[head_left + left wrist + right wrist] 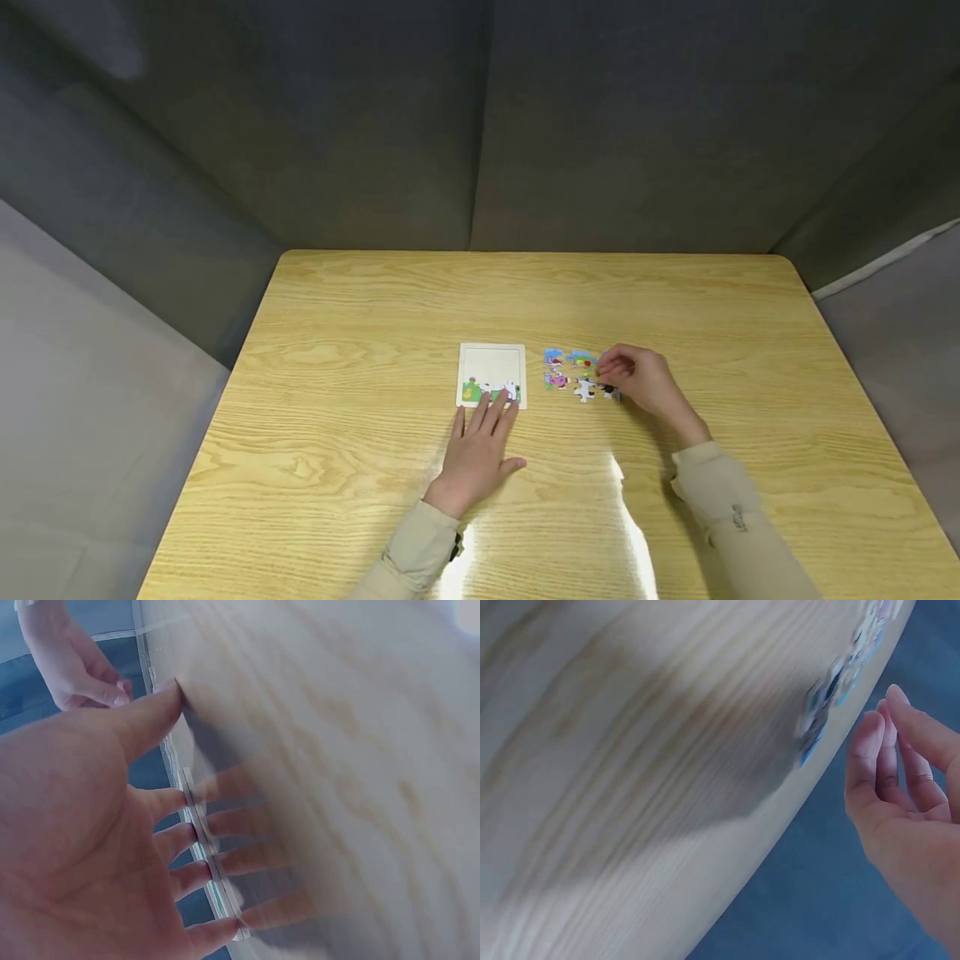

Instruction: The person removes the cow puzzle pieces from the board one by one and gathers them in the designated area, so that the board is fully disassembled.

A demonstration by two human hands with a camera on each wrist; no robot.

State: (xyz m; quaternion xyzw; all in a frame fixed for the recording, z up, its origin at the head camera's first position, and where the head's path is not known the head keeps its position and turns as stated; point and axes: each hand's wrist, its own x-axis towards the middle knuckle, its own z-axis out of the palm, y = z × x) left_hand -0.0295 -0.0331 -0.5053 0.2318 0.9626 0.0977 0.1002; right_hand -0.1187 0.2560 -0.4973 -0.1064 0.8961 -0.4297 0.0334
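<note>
A square puzzle tray with a pale rim lies mid-table, with picture pieces filling its near row and a bare board above them. My left hand lies at its near edge, fingers straight and spread. In the left wrist view the fingertips touch the tray's side. To the tray's right are several loose jigsaw pieces, among them a pink one, a white one and a blue-green one. Just above the rightmost pieces hovers my right hand, fingers loosely bent; the right wrist view shows nothing between thumb and fingertips.
The wooden table has rounded far corners. Dark grey curtains stand behind it, with lighter panels at the sides. Bright light reflections streak the tabletop near the front.
</note>
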